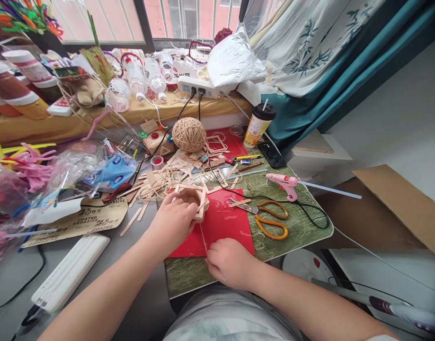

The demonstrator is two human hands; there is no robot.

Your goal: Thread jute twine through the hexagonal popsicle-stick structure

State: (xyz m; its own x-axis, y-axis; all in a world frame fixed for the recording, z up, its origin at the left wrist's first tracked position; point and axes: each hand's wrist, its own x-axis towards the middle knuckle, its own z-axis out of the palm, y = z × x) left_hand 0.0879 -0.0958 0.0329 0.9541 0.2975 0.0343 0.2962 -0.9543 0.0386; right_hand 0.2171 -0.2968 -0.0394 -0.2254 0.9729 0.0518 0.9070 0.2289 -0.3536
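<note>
My left hand [178, 213] grips the near left side of a small box [202, 214] built from stacked wooden craft sticks. A thin piece of twine [203, 234] runs from the box down to my right hand [226, 263], whose fingers are closed on its lower end. Under both hands lies a red sheet [222, 222]. Scissors with orange handles [270, 215] rest at its right edge, a craft stick lying across the blades. Behind the box are loose craft sticks [156, 184] and a large ball of twine [189, 134].
A pink glue gun [286, 183] with its black cord lies to the right on the green mat [302, 222]. Farther back stand a lidded drink cup [259, 125] and a power strip [199, 88]. Sandpaper [96, 218] and a white power bank-like case [71, 272] lie left.
</note>
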